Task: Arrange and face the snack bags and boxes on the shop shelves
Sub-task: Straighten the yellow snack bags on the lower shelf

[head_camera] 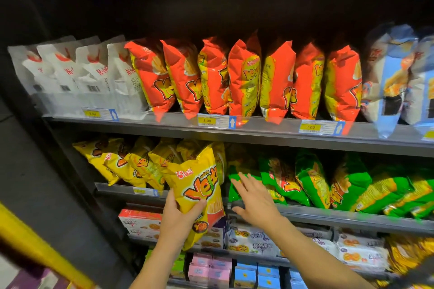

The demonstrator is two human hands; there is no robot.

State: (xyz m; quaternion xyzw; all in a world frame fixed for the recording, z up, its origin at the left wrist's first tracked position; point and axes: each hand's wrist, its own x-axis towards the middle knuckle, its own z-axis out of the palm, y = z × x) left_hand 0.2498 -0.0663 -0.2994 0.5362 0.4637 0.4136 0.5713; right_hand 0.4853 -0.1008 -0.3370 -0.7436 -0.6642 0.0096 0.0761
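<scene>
Head view, lower centre: your left hand (pixel 179 214) grips the yellow chip bag (pixel 199 191) at the middle shelf (pixel 328 214) edge; your right hand (pixel 252 197), fingers spread, reaches over the green bags (pixel 307 180).

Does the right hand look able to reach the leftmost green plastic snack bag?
Probably yes: the open right hand hovers at the leftmost green plastic snack bag with nothing between. The yellow plastic snack bag in the left hand is beside it, not across.
</scene>
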